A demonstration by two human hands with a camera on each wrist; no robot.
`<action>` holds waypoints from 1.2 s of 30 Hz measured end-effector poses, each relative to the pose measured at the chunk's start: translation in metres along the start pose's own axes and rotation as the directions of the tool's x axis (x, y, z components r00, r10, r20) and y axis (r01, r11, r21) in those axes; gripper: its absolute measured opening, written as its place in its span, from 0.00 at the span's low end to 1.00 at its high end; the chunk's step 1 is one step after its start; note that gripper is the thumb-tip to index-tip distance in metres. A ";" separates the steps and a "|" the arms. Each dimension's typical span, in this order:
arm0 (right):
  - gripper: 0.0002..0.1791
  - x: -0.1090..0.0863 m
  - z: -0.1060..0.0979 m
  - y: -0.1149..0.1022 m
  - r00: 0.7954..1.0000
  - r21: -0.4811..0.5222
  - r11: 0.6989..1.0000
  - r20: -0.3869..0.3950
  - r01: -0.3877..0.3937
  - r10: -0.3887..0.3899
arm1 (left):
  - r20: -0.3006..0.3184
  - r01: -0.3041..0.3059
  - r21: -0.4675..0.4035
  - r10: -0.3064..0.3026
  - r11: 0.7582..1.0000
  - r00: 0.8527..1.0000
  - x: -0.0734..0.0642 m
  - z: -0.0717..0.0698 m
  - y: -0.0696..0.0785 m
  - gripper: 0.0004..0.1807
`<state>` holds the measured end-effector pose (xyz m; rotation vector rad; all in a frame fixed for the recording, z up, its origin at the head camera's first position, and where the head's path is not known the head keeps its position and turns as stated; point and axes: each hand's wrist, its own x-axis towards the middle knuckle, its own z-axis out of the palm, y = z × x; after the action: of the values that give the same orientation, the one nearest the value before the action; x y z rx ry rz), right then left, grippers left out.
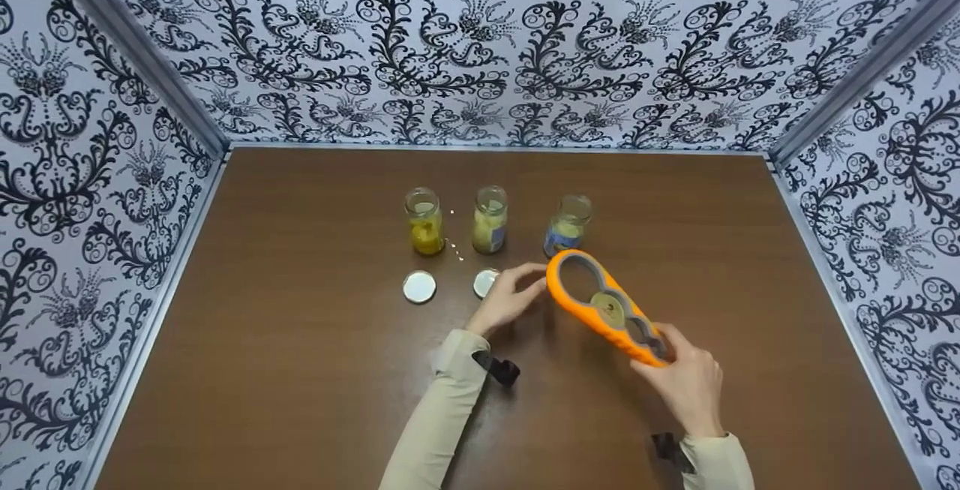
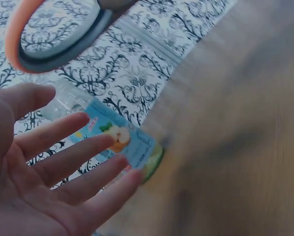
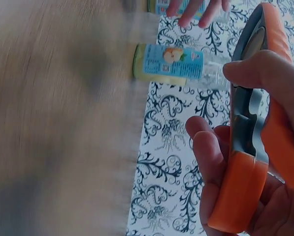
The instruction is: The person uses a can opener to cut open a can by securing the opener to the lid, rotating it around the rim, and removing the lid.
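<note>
My right hand (image 1: pixel 686 379) grips the narrow end of an orange jar opener (image 1: pixel 602 327) with grey-lined openings, held above the table. A round tan disc (image 1: pixel 608 310), which looks like a jar lid, sits in one of its middle openings. Fingers spread, my left hand (image 1: pixel 510 298) is near the opener's wide end and appears to hold nothing in the left wrist view. Just beyond the opener stands a lidless glass jar (image 1: pixel 573 212) with a blue label; its fruit picture shows in the left wrist view (image 2: pixel 119 137).
Two more lidless jars stand to the left: a middle one (image 1: pixel 490 223) and a left one (image 1: pixel 426 231) with yellow contents. A white lid (image 1: pixel 419 287) lies before the left jar, another lid (image 1: pixel 484 281) beside my left hand. Small white bits (image 1: pixel 457 252) are scattered between these jars.
</note>
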<state>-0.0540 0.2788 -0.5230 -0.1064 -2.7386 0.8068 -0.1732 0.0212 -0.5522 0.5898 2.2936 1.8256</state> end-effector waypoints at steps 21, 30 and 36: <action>0.32 0.002 0.018 -0.014 0.990 0.015 0.991 -0.050 0.135 -0.134 | 0.282 0.303 -0.690 -0.142 0.657 0.949 -0.015 0.018 0.011 0.18; 0.36 0.005 0.029 -0.021 0.970 0.061 0.973 -0.113 0.224 -0.216 | 0.326 0.379 -0.764 -0.195 0.522 0.925 -0.016 0.022 0.015 0.04; 0.37 0.006 0.033 -0.022 0.962 0.072 0.965 -0.127 0.251 -0.241 | 0.322 0.409 -0.810 -0.265 0.421 0.909 -0.019 0.022 0.017 0.18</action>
<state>-0.0694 0.2443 -0.5360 0.1955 -2.5358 0.8204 -0.1447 0.0368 -0.5435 0.0468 0.9694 2.2491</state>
